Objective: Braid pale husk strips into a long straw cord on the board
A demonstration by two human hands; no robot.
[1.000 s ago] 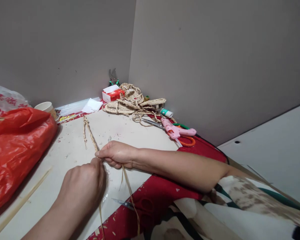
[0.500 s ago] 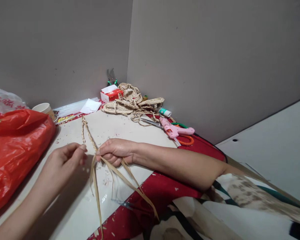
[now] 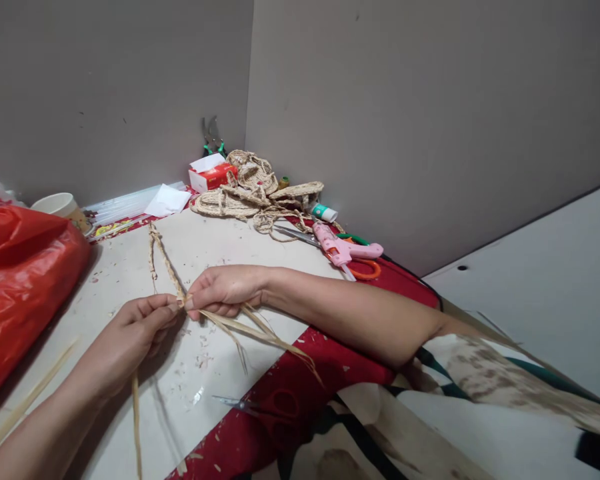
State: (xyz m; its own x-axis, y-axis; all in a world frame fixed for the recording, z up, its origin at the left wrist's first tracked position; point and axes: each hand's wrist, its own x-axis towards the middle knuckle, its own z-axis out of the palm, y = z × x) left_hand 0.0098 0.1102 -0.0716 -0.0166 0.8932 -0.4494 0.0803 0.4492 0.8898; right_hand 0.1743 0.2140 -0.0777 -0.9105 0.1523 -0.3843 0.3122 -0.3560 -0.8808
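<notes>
A thin straw braid runs from a bend on the white board down to my hands. My right hand is closed round the braid's lower end, and loose straw strands trail from it to the right. Fingertips of my left hand pinch at the same end, touching or almost touching the right fingers. One straw strand hangs below my left hand. Another pale strand lies past my left forearm. The exact crossing of the strands is hidden by my fingers.
Scissors lie on the red cloth near my lap. A pink glue gun rests at the right, by woven straw pieces and a tissue box. The red plastic bag and a paper cup are at left.
My left hand has moved right to the braid's end and now pinches there. A strand that hung between the hands now hangs below my left hand. The view has shifted slightly.
</notes>
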